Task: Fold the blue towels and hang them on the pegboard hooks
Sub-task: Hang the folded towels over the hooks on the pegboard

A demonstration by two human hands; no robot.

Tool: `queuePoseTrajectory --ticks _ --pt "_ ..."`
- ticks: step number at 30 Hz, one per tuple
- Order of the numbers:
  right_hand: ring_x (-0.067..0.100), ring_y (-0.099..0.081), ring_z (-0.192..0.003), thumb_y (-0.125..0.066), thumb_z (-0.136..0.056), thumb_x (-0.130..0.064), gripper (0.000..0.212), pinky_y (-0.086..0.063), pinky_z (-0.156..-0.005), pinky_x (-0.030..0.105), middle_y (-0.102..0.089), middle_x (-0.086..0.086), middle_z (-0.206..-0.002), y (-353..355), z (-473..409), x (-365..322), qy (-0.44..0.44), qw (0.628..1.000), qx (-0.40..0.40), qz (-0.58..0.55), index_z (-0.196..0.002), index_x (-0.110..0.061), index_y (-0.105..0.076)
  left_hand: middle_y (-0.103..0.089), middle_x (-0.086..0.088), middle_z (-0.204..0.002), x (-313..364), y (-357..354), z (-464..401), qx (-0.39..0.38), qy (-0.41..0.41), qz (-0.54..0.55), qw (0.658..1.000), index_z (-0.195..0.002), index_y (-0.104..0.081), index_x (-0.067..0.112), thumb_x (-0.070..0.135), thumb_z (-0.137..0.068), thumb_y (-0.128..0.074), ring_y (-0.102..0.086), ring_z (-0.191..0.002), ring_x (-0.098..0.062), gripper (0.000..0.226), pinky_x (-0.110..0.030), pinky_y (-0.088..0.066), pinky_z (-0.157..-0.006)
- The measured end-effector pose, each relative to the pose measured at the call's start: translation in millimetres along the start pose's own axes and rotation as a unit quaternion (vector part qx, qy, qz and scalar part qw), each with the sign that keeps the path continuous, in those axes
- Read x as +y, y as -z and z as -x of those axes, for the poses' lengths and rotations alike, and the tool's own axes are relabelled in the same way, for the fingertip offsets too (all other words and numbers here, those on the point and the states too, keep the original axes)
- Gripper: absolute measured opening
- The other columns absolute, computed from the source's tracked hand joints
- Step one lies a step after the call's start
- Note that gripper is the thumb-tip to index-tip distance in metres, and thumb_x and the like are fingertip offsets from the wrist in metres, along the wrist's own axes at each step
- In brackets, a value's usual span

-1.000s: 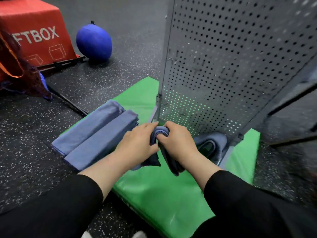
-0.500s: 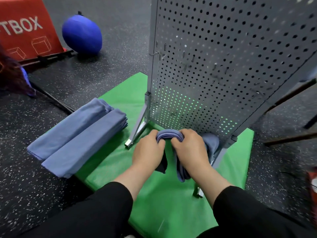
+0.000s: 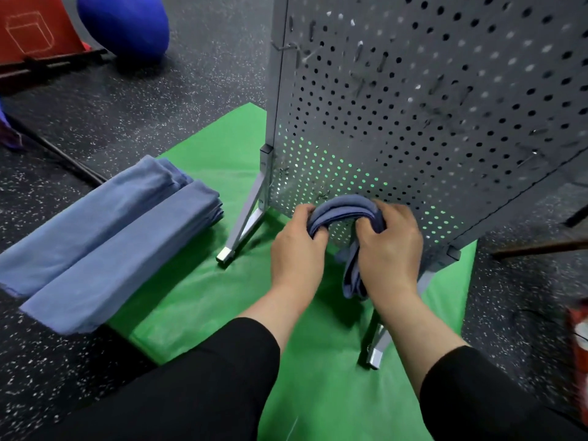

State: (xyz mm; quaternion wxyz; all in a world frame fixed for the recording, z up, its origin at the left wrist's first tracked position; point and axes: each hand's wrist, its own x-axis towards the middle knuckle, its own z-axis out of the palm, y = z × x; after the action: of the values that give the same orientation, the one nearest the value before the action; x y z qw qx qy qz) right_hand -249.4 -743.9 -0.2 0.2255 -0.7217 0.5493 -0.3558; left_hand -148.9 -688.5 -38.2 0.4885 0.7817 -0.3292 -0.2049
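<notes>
A folded blue towel (image 3: 345,206) arches between my two hands just in front of the grey pegboard's (image 3: 413,106) lower edge. My left hand (image 3: 297,249) grips its left end and my right hand (image 3: 388,246) grips the right end, whose tail hangs down beside my right wrist. Two more folded blue towels (image 3: 105,243) lie side by side on the left, half on the green mat (image 3: 206,281). Small metal hooks (image 3: 288,47) stick out near the pegboard's upper left.
The pegboard stands on metal feet (image 3: 241,230) (image 3: 375,348) on the mat. A blue ball (image 3: 127,23) and a red box (image 3: 35,30) sit at the back left on the speckled black floor. A dark bar (image 3: 63,157) lies left of the towels.
The view has moved closer to the pegboard. Both hands have lifted the towel off the mat and bent it into an arch against the board's lower edge.
</notes>
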Motion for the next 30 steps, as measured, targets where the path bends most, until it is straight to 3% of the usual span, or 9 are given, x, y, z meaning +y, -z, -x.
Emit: queuePoseTrajectory --ticks 5,10,14,16,19,26,30 --pt "0.016 -0.043 -0.08 -0.061 -0.088 -0.008 0.019 -0.026 -0.069 0.024 -0.051 0.001 -0.094 -10 -5 11 0.005 0.999 0.015 0.035 -0.101 -0.014 -0.073 -0.071 -0.003 -0.095 -9 -12 -8 -0.017 -0.01 -0.032 0.999 -0.123 -0.059 0.027 0.024 -0.098 -0.059 -0.053 -0.079 -0.027 0.025 -0.032 -0.032 -0.066" --pt "0.029 -0.054 -0.096 -0.061 -0.09 -0.006 0.027 -0.027 -0.074 0.021 -0.058 0.011 -0.114 -19 -6 19 -0.02 0.996 -0.026 0.082 -0.115 -0.008 -0.07 -0.073 -0.008 -0.097 -18 -24 -14 -0.036 -0.008 -0.057 0.998 -0.122 -0.063 0.03 0.026 -0.098 -0.057 -0.062 -0.088 -0.036 0.025 -0.036 -0.043 -0.068" --pt "0.033 -0.054 -0.097 -0.063 -0.089 -0.007 0.025 -0.026 -0.074 0.021 -0.057 0.015 -0.115 -26 -8 21 -0.043 0.995 -0.042 0.081 -0.113 -0.003 -0.067 -0.073 -0.01 -0.1 -21 -31 -21 -0.057 -0.012 -0.053 0.997 -0.12 -0.065 0.027 0.022 -0.096 -0.059 -0.062 -0.091 -0.038 0.026 -0.04 -0.048 -0.073" --pt "0.033 -0.055 -0.098 -0.062 -0.087 -0.008 0.027 -0.031 -0.079 0.021 -0.058 0.015 -0.115 -34 -8 24 -0.077 0.994 -0.041 0.069 -0.114 -0.004 -0.067 -0.073 -0.01 -0.101 -22 -34 -23 -0.074 -0.02 -0.052 0.996 -0.12 -0.066 0.026 0.021 -0.094 -0.06 -0.062 -0.093 -0.038 0.027 -0.039 -0.046 -0.073" --pt "0.034 -0.06 -0.097 -0.059 -0.082 -0.007 0.03 -0.049 -0.09 0.035 -0.066 0.016 -0.106 -45 -1 30 -0.131 0.99 -0.038 0.021 -0.111 -0.007 -0.066 -0.073 -0.009 -0.103 -23 -36 -25 -0.086 -0.022 -0.038 0.995 -0.121 -0.067 0.027 0.02 -0.092 -0.059 -0.061 -0.094 -0.037 0.03 -0.038 -0.044 -0.073" --pt "0.032 -0.063 -0.094 -0.052 -0.091 0.0 0.029 -0.051 -0.085 0.035 -0.07 0.013 -0.104 -48 4 29 -0.218 0.974 0.002 -0.069 -0.115 -0.008 -0.066 -0.071 -0.006 -0.103 -33 -42 -32 -0.127 -0.041 0.033 0.991 -0.116 -0.068 0.022 0.011 -0.088 -0.053 -0.061 -0.095 -0.032 0.033 -0.04 -0.051 -0.081" --pt "0.033 -0.063 -0.087 -0.05 -0.092 -0.002 0.019 -0.05 -0.074 0.036 -0.069 0.01 -0.094 -52 15 34 -0.253 0.965 -0.031 -0.061 -0.099 -0.017 -0.06 -0.065 -0.005 -0.108 -48 -46 -28 -0.165 -0.06 0.047 0.983 -0.12 -0.067 0.019 0.007 -0.088 -0.055 -0.059 -0.101 -0.026 0.037 -0.04 -0.049 -0.09"
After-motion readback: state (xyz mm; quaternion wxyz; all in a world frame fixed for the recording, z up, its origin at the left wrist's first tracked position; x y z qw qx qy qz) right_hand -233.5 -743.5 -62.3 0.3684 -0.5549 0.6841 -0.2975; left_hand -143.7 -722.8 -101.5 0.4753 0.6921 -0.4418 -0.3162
